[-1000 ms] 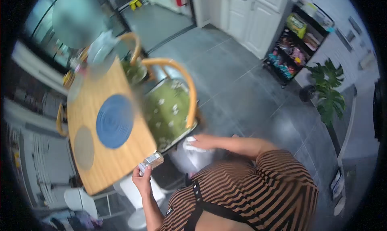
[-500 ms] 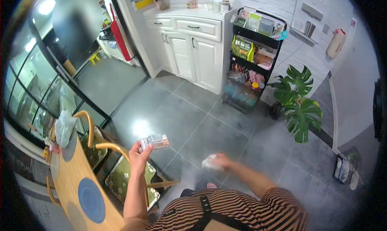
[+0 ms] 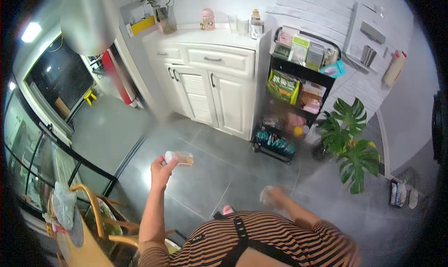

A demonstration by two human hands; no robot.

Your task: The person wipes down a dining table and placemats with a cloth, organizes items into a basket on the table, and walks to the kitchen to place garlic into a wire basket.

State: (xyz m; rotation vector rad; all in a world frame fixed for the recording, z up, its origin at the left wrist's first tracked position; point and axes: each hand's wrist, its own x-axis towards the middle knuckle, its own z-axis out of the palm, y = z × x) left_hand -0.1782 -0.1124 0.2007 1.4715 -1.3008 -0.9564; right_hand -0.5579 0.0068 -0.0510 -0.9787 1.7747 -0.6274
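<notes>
My left hand (image 3: 161, 173) grips a small clear jar (image 3: 184, 159) by its white lid, with the fingers wrapped round that end. The jar lies on its side in the air, and a little orange-brown matter shows inside it. Lower and to the right, my right hand (image 3: 281, 199) is closed on a pale, crumpled thing (image 3: 267, 195) that looks like a cloth or tissue; motion blurs it. Both hands are held over the grey tiled floor, well apart from each other.
A white cabinet (image 3: 205, 87) stands ahead, with a black shelf cart (image 3: 298, 66) beside it. A large-leaved plant (image 3: 357, 145) is at the right. Wooden chairs (image 3: 95, 206) and a table (image 3: 79, 246) are at lower left, near a glass sliding door (image 3: 56, 136).
The view has moved forward, so cabinet and cart look nearer and the table has slid down and left. My right hand is now farther right with the pale cloth-like thing. The jar stays in my left hand.
</notes>
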